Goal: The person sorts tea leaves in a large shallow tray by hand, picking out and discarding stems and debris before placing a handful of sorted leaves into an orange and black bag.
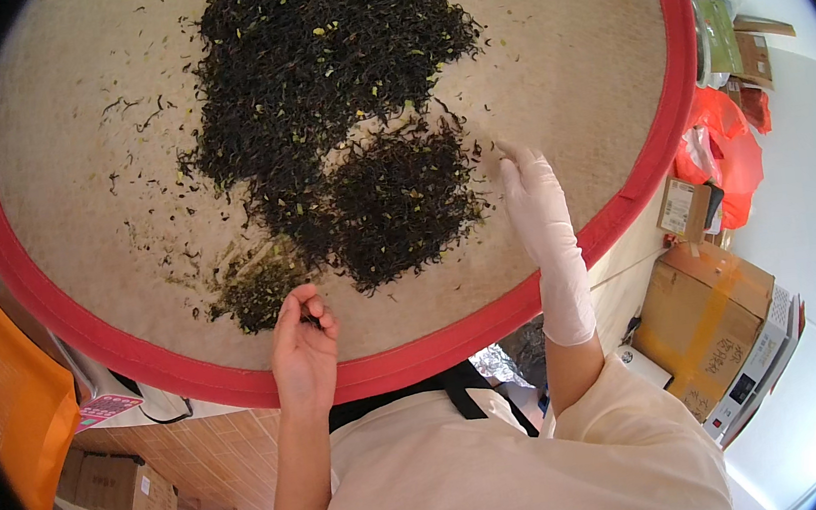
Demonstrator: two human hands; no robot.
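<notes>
A large heap of dark, twisted dried leaves, which look like tea [318, 61], lies on a round beige cloth tray [579, 31] with a red fabric rim [186, 362]. Yellow-green bits are mixed through it. Nearer to me is a smaller leaf pile [403, 210], joined to the heap at its left. My right hand [543, 217], in a white glove, rests just right of this pile, fingers extended and nothing visible in them. My bare left hand [305, 350] is palm up with curled fingers around a few dark leaf bits, beside a low mound of fine greenish fragments [257, 291].
Cardboard boxes [709, 311] and red plastic bags [724, 151] stand along the right. An orange bag [21, 405] and a pink-edged calculator-like device [108, 408] sit at the left. Below them, another carton [118, 492] stands over the wood-look floor [212, 458].
</notes>
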